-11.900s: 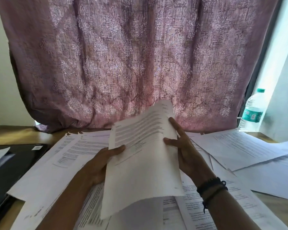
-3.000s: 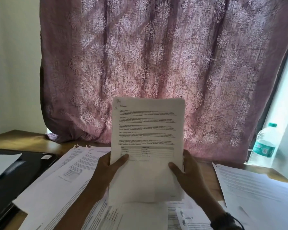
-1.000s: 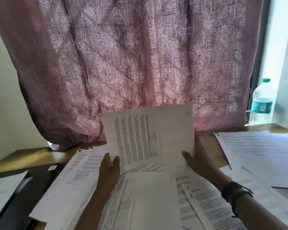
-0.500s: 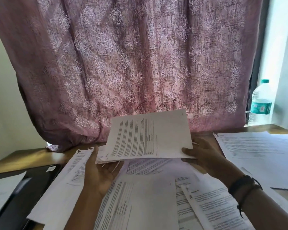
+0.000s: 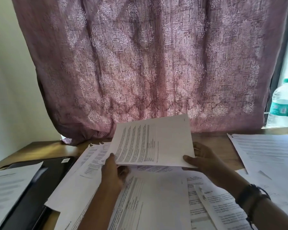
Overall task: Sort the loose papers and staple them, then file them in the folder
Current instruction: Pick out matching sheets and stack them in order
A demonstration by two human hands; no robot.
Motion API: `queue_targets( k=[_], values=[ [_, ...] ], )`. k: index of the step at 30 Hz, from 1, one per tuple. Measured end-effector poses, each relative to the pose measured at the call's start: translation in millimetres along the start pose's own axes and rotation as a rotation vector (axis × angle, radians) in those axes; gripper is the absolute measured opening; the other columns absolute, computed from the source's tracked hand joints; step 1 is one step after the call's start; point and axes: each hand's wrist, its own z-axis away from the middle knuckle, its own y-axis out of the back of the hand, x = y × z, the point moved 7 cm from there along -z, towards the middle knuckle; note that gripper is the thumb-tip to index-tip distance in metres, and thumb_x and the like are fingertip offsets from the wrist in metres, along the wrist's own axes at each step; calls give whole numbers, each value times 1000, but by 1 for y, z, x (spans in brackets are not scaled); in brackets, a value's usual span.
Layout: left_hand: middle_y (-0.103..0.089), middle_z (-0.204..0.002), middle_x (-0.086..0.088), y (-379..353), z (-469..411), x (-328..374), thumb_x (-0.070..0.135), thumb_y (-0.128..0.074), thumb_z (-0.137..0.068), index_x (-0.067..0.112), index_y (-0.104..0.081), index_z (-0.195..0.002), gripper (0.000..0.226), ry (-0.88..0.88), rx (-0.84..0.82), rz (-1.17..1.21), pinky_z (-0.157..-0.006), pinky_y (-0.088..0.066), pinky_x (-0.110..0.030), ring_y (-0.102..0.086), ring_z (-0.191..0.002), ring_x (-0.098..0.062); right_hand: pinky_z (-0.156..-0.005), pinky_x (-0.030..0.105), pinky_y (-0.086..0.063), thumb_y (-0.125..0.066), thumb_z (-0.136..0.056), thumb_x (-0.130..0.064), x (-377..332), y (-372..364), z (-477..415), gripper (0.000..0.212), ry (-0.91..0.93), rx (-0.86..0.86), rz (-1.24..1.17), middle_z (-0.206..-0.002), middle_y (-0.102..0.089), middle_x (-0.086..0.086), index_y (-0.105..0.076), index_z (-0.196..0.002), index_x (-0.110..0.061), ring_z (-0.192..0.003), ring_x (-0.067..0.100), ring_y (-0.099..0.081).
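A stack of printed sheets (image 5: 150, 143) is held sideways a little above the desk, its text running vertically. My left hand (image 5: 112, 173) grips its near left corner, thumb on top. My right hand (image 5: 203, 161) holds the near right corner, thumb on top and fingers underneath. Loose printed papers (image 5: 153, 201) cover the desk beneath and around both hands. A black folder (image 5: 40, 188) lies at the left with a white sheet (image 5: 8, 190) on it. No stapler is in view.
Another pile of papers (image 5: 269, 153) lies at the right on the wooden desk (image 5: 45, 148). A plastic water bottle (image 5: 282, 105) stands at the far right corner. A mauve patterned curtain (image 5: 148, 63) hangs behind the desk.
The stack, upright in portrait three seconds ago, has been turned sideways and tipped nearly flat above the desk. My left hand's thumb has come onto the near left corner.
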Motion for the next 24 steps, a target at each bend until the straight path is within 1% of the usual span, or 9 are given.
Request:
queue_targets(
  k=[2, 4, 7, 10, 13, 18, 20, 22, 24],
  values=[
    [-61, -83, -10, 7, -5, 2, 22, -44, -100, 15, -54, -94, 14, -9, 28, 18, -46, -46, -24, -54, -68, -21, -73, 40, -60, -66, -82, 8, 2, -8, 1, 47, -24, -22, 4, -116, -64, 18, -52, -125, -5, -97, 31, -70],
    [-64, -86, -9, 10, -11, 2, 23, -45, -100, 14, -53, -106, 13, -7, 30, 66, -44, -50, -22, -58, -70, -21, -74, 39, -60, -69, -79, 4, 5, -14, 3, 50, -73, -61, -19, -116, -64, 16, -53, -125, -6, -96, 30, -70],
    [-65, -88, -9, 14, -16, 4, 23, -47, -100, 14, -50, -111, 15, -3, 42, 97, -49, -54, -24, -62, -73, -21, -74, 37, -61, -72, -76, -2, 7, -23, 11, 55, -182, -186, -65, -123, -60, 18, -52, -127, -6, -98, 36, -69],
    [-65, -92, -9, 15, -17, 6, 23, -47, -100, 13, -47, -118, 21, -5, 38, 104, -46, -56, -26, -64, -77, -22, -74, 34, -61, -70, -80, 4, 7, -24, 14, 55, -206, -251, -46, -123, -63, 22, -50, -130, -5, -98, 40, -68],
    [-64, -91, -9, 17, -19, 9, 22, -47, -100, 13, -47, -119, 22, -26, 55, 66, -39, -52, -24, -63, -75, -22, -74, 35, -61, -67, -81, 8, 6, -26, 14, 56, -218, -272, -44, -119, -65, 24, -48, -131, -6, -98, 42, -68],
    [-65, -96, -12, 21, -24, 13, 23, -48, -100, 12, -47, -124, 27, -6, 18, 72, -43, -57, -39, -64, -81, -27, -75, 36, -61, -56, -85, 16, 4, -31, 20, 57, -250, -401, -147, -123, -63, 24, -46, -135, -9, -103, 46, -65],
    [-65, -97, -14, 18, -23, 14, 23, -47, -100, 10, -48, -121, 25, 5, -27, 40, -42, -56, -38, -64, -81, -28, -78, 36, -61, -53, -86, 17, 1, -33, 25, 58, -268, -487, -150, -125, -61, 27, -43, -137, -8, -106, 45, -64],
    [-65, -95, -12, 14, -20, 15, 21, -45, -101, 9, -50, -116, 20, -3, -76, 9, -41, -55, -33, -63, -80, -26, -80, 39, -60, -66, -80, 10, -1, -28, 28, 60, -282, -489, -139, -123, -63, 27, -47, -134, -5, -106, 42, -65],
    [-68, -90, -11, 10, -18, 17, 17, -45, -100, 9, -54, -107, 14, -16, -111, -17, -40, -53, -27, -65, -77, -23, -80, 44, -60, -83, -67, -7, -2, -19, 24, 68, -289, -397, -135, -119, -65, 26, -54, -128, -2, -101, 41, -67]
  ],
)
